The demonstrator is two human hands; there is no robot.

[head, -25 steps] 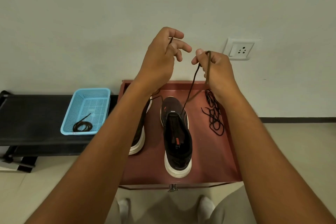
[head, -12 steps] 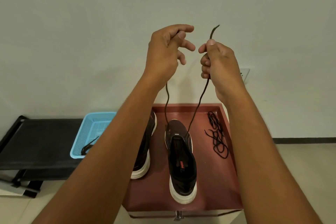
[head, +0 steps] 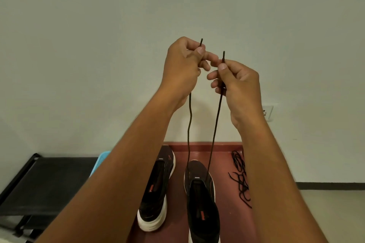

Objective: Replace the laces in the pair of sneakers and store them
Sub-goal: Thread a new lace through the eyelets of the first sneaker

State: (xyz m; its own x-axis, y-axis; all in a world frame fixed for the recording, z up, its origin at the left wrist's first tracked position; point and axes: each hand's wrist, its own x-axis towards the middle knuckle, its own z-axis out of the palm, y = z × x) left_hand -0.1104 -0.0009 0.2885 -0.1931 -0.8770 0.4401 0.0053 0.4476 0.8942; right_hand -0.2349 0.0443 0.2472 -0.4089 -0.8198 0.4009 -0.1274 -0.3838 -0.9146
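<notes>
Dark brown lace (head: pixel 215 124) is running in two strands up from the right-hand sneaker (head: pixel 203 205) to the raised hands. The left hand (head: pixel 182 69) is pinching one end between thumb and fingertips, its tip sticking up above the knuckles. The right hand (head: pixel 237 83) is pinching the other end the same way, just beside the left, with its tip also poking upward. Both strands are hanging nearly straight down to the sneaker's front eyelets. This sneaker is standing on a reddish-brown table (head: pixel 223 148), toe toward the wall. The second sneaker (head: pixel 158 189) is sitting beside it, unlaced, partly behind the left forearm. A loose tangled black lace (head: pixel 240 179) is lying on the table to the right. A corner of a blue basket (head: pixel 102 159) is peeking out on a black bench (head: pixel 51 181).
</notes>
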